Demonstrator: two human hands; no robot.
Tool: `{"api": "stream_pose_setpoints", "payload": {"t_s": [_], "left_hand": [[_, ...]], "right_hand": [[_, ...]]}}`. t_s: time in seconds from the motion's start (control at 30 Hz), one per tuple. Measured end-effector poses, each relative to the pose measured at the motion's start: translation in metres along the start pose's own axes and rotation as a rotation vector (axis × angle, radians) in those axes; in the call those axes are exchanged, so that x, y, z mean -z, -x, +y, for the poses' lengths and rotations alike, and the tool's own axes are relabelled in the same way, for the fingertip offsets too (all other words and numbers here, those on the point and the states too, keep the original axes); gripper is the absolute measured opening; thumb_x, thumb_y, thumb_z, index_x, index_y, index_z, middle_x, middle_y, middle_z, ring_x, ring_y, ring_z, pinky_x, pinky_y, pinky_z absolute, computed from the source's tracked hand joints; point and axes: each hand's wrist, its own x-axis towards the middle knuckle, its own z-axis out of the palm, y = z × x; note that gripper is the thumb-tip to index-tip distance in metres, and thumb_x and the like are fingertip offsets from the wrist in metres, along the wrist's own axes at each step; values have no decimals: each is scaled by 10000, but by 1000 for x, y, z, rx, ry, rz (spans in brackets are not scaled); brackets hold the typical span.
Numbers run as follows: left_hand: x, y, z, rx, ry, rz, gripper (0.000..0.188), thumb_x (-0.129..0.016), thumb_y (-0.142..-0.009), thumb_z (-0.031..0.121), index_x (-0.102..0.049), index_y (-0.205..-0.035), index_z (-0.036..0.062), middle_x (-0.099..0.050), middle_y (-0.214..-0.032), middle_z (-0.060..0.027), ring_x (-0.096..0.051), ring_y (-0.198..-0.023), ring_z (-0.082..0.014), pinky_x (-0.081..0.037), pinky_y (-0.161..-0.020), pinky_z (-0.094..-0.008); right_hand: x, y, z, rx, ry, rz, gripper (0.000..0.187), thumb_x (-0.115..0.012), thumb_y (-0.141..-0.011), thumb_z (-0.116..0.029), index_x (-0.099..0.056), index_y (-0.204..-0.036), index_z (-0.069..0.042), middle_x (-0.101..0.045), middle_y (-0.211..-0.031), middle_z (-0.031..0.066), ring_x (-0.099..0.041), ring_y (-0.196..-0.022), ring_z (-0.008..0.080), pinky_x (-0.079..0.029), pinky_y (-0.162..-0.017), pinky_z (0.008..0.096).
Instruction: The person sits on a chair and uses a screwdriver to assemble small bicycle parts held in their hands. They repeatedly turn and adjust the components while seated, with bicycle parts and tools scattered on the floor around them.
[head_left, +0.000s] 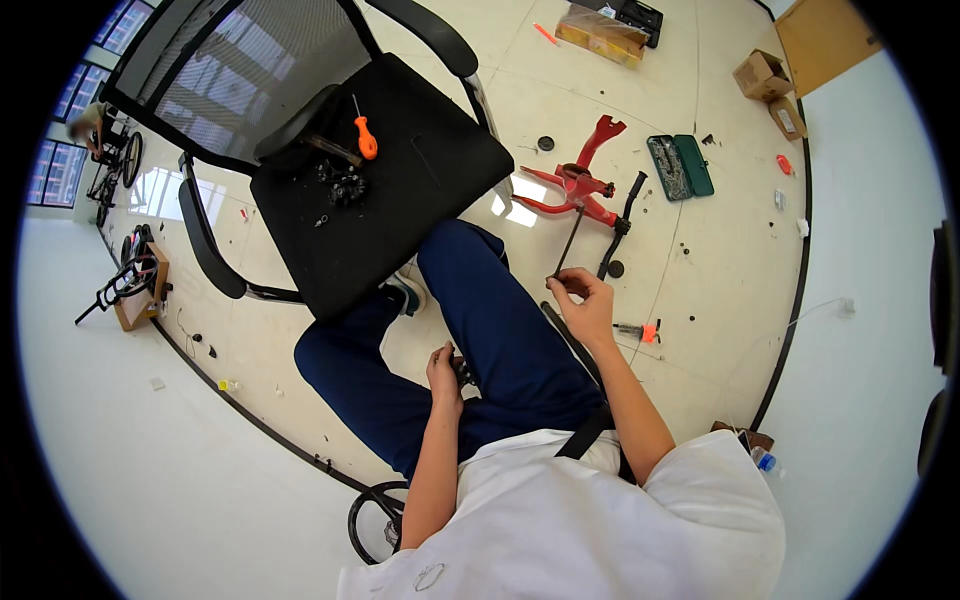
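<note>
My right hand [585, 300] pinches the lower end of a thin dark rod [568, 243]. The rod's far end reaches the red metal frame [578, 185] on the floor; I cannot tell whether they touch. A black bar [626, 222] lies against the frame's right side. Between my thighs, my left hand [443, 378] is curled round a small dark part [462, 372], mostly hidden by the fingers and my leg. On the black chair seat [440, 165] in front lie an orange-handled screwdriver [366, 140], a hammer [333, 150] and a cluster of small black parts [345, 185].
A green case [708, 180] of small metal pieces stands open beyond the frame. A tool with orange on it [640, 332] lies right of my right hand. Cardboard boxes [762, 75] stand at the far right wall. Another person [90, 125] bends by a bicycle [130, 160] far left.
</note>
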Motion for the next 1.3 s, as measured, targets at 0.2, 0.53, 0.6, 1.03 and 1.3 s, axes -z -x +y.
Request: {"api": "stream_pose_setpoints", "payload": {"t_s": [0.2, 0.53, 0.6, 1.03, 1.3], "left_hand": [[-3, 1, 1, 7, 21, 7, 318, -589, -899, 328, -558, -1057, 54, -546, -730, -42, -503, -667, -141, -415, -624, -285], [-2, 5, 4, 19, 13, 6, 305, -576, -909, 328, -558, -1043, 54, -553, -716, -43, -502, -654, -138, -414, -626, -288], [-2, 5, 4, 20, 11, 10, 303, -573, -911, 328, -559, -1040, 55, -555, -717, -43, -503, -653, -137, -415, -625, -288], [-3, 3, 4, 23, 5, 7, 326, -576, -905, 344, -555, -1060, 58, -561, -732, -47, -514, -664, -145, -422, -618, -293], [-2, 0, 1, 12, 5, 2, 322, -576, -905, 340, -553, -1059, 58, -562, -736, -47, -520, -665, -145, -430, -615, -298]], "right_hand": [[18, -31, -31, 170, 170, 107, 141, -698, -792, -94, -647, -843, 26, -686, -721, 100, -695, -706, 167, -512, -684, 262], [20, -91, -39, 135, 180, 182, 175, -675, -844, -84, -633, -904, 75, -678, -768, 108, -681, -693, 143, -530, -642, 235], [18, -94, -37, 142, 179, 207, 185, -675, -850, -92, -631, -901, 80, -676, -769, 113, -680, -691, 143, -530, -634, 229], [19, -110, -43, 136, -85, 303, 146, -697, -822, -67, -650, -875, 60, -692, -744, 96, -680, -691, 132, -528, -637, 220], [20, -109, -48, 166, 69, 310, 110, -699, -808, -64, -667, -825, 40, -696, -721, 88, -680, -682, 123, -528, -649, 224]]}}
